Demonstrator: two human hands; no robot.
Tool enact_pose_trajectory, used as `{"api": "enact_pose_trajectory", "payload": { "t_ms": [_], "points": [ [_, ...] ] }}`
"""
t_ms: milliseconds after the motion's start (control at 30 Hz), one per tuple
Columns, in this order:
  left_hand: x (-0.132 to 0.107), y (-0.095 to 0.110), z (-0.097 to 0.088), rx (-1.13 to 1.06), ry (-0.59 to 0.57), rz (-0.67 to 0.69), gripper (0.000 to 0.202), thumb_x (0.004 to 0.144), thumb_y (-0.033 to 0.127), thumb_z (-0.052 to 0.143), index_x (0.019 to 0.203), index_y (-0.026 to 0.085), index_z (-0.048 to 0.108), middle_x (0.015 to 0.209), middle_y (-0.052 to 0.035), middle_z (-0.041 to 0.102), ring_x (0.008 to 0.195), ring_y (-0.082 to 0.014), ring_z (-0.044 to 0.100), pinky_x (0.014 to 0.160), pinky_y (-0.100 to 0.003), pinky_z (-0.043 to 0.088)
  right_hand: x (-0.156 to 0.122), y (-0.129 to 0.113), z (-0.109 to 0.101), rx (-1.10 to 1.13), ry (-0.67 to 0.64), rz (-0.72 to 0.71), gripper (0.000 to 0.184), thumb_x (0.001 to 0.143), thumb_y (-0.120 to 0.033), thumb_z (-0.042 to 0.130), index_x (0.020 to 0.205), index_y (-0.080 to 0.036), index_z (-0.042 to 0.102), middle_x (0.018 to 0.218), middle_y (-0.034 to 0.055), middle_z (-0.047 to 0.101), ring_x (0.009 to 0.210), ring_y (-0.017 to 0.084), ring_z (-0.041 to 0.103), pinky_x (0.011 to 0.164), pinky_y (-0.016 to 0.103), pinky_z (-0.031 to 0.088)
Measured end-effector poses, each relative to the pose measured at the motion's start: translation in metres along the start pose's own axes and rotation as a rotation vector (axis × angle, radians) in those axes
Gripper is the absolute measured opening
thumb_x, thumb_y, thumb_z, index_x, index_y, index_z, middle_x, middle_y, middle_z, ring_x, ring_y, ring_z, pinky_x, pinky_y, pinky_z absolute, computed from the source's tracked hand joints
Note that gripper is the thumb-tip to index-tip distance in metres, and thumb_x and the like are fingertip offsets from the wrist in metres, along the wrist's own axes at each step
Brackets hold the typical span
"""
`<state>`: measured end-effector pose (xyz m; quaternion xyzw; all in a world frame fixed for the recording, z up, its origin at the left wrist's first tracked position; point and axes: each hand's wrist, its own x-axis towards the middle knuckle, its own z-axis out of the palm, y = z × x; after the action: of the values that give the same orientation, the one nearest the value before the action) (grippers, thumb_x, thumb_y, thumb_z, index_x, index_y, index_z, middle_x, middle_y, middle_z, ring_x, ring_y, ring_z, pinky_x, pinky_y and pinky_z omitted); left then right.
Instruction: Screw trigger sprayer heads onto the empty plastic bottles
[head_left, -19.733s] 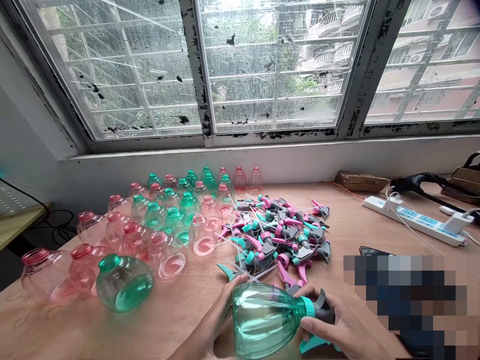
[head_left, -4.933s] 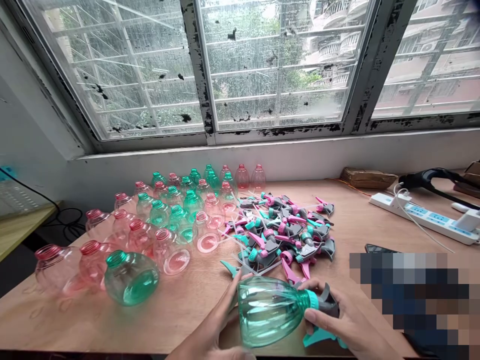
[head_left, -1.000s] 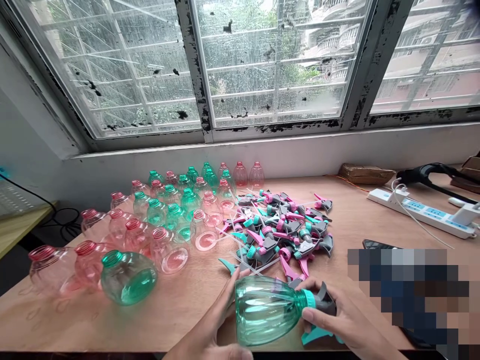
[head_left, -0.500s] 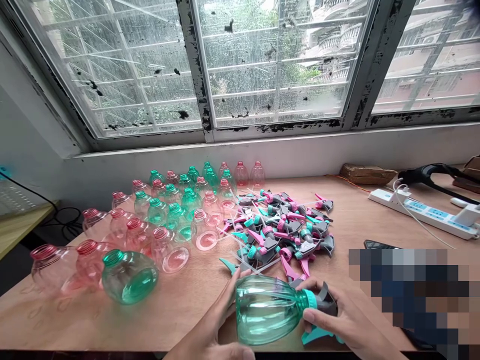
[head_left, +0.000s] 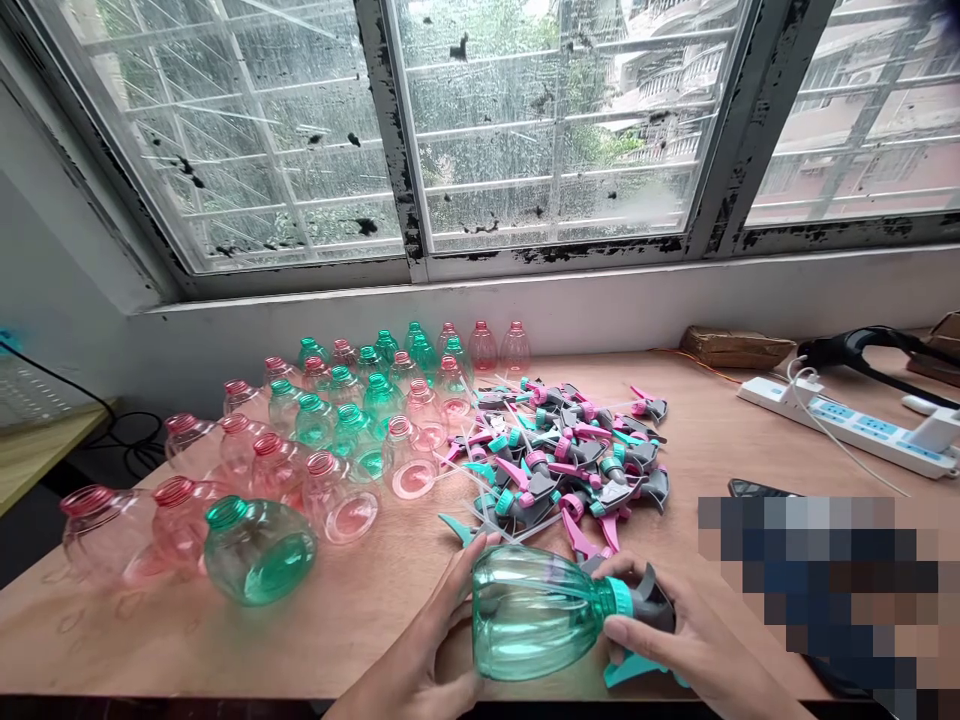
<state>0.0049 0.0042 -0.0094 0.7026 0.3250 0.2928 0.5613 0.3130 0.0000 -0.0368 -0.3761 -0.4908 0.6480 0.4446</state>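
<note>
A clear green spray bottle point(head_left: 536, 615) lies sideways between my hands above the table's front edge. Its turquoise collar and grey trigger head point(head_left: 651, 605) point right. My right hand point(head_left: 694, 630) is closed around the collar and head, thumb on the near side, with the turquoise trigger point(head_left: 634, 668) sticking out below. At the base end, my left hand point(head_left: 427, 640) curves around the bottle's bottom, fingers along the upper edge and thumb by the lower edge. Just beyond the bottle lies a heap of spray heads point(head_left: 559, 460) in grey, pink and turquoise, with thin white tubes.
Rows of open pink bottles point(head_left: 322, 490) and green bottles point(head_left: 259, 555) stand on the left of the wooden table point(head_left: 360, 630). A white power strip point(head_left: 847, 425), a brown block point(head_left: 735, 348) and a dark phone point(head_left: 757, 489) are on the right. Windows rise behind.
My left thumb has drawn back from the bottle's front to the lower edge of its base. The bottle has risen very slightly; my right hand keeps its grip.
</note>
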Motion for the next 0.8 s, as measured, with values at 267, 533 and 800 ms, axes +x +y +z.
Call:
{"api": "enact_pose_trajectory", "payload": {
  "t_ms": [267, 533, 800],
  "points": [
    [0.0023, 0.0034, -0.0004, -0.069, -0.027, -0.037, 0.096, 0.091, 0.037, 0.075, 0.162, 0.046, 0.01, 0.176, 0.0012, 0.014, 0.161, -0.0326, 0.018, 0.13, -0.051, 0.019, -0.0004, -0.0068, 0.0043, 0.037, -0.024, 0.006, 0.036, 0.086, -0.041, 0.086, 0.108, -0.02, 0.065, 0.074, -0.0025, 0.072, 0.07, 0.019, 0.067, 0.068, 0.03, 0.057],
    [0.0021, -0.0004, 0.0005, -0.065, 0.001, 0.019, 0.097, 0.092, 0.038, 0.073, 0.162, 0.046, 0.006, 0.176, -0.0021, 0.013, 0.16, -0.0352, 0.019, 0.129, -0.055, 0.02, 0.0008, -0.0043, 0.002, 0.016, -0.009, 0.0, 0.038, 0.087, -0.043, 0.084, 0.109, -0.019, 0.064, 0.071, -0.0015, 0.073, 0.069, 0.021, 0.069, 0.067, 0.032, 0.058],
    [-0.0011, 0.0015, 0.0008, 0.066, 0.008, -0.013, 0.084, 0.098, 0.031, 0.064, 0.161, 0.047, 0.011, 0.176, 0.0021, 0.014, 0.161, -0.0302, 0.016, 0.131, -0.05, 0.016, 0.0004, -0.0025, 0.0013, 0.029, -0.007, -0.011, 0.039, 0.087, -0.042, 0.085, 0.109, -0.018, 0.065, 0.071, -0.0007, 0.075, 0.068, 0.02, 0.07, 0.066, 0.03, 0.057]
  ]
}}
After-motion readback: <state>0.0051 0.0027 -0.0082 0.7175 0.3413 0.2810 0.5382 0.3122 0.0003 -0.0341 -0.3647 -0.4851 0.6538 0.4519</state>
